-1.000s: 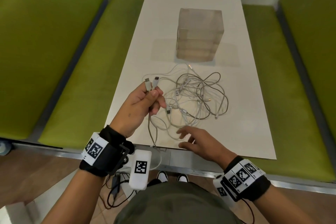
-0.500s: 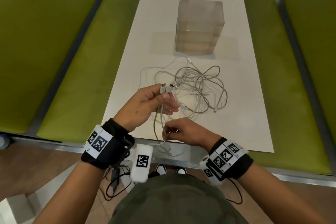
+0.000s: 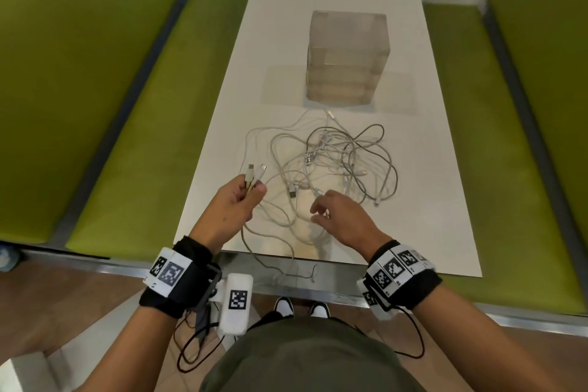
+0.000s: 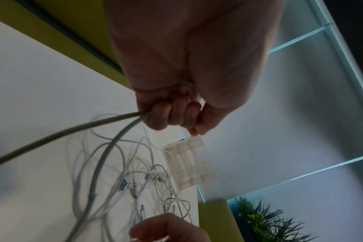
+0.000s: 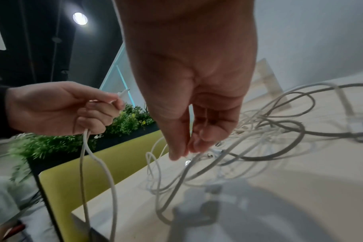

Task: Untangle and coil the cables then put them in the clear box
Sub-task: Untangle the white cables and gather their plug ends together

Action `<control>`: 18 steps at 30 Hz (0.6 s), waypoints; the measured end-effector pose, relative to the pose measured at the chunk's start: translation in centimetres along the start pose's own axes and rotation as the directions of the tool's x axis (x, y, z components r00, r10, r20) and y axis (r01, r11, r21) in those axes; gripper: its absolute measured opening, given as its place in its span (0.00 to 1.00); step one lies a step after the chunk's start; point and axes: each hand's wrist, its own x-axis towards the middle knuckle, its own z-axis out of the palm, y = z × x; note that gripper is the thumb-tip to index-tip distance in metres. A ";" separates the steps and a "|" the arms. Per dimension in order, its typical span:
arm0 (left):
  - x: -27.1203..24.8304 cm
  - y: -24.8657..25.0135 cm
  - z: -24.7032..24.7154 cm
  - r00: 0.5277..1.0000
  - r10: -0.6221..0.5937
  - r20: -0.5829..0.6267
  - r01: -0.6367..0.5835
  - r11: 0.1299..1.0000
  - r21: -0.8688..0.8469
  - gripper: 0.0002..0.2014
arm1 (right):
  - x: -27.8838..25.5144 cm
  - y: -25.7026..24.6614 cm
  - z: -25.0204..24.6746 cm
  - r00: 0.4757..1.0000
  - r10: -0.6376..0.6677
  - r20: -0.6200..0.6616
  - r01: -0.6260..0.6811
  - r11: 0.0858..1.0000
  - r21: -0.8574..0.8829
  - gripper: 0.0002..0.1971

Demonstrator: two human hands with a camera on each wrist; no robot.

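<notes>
**Two plug ends in hand: untangling step, nothing coiled yet**

Left hand (image 3: 234, 210): fingers curled tight round two strands (image 3: 246, 243), with both plugs (image 3: 256, 172) poking up past the thumb. The strands drop from the fist over the near table (image 3: 222, 143) edge. Probably both ends of one lead, but I can't confirm that.

Heap (image 3: 337, 162): several white and grey leads crossed over each other, lying mid-table between my hands and the box.

Right hand (image 3: 342, 216): loosely open and gripping nothing. Its fingertips are over the near side of the heap, right by a strand; I can't tell if they touch it.

Box (image 3: 346, 57): upright on the table just beyond the heap, one lead end almost at its base. No cable in it that I can see.

Next, my read:
- Left hand anchors the plugs.
- Right hand takes the two strands near the fist and follows them into the heap.
- Lift crossings off one at a time and pull slowly, since a yank would likely cinch the knots.
- Coil only once that lead runs free.
</notes>
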 end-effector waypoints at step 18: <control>0.2 0.7 0.7 1.000 0.027 -0.004 -0.028 0.979 -0.200 0.14 | 2.6 3.1 -0.4 0.961 0.272 -0.058 -0.278 0.947 -0.162 0.08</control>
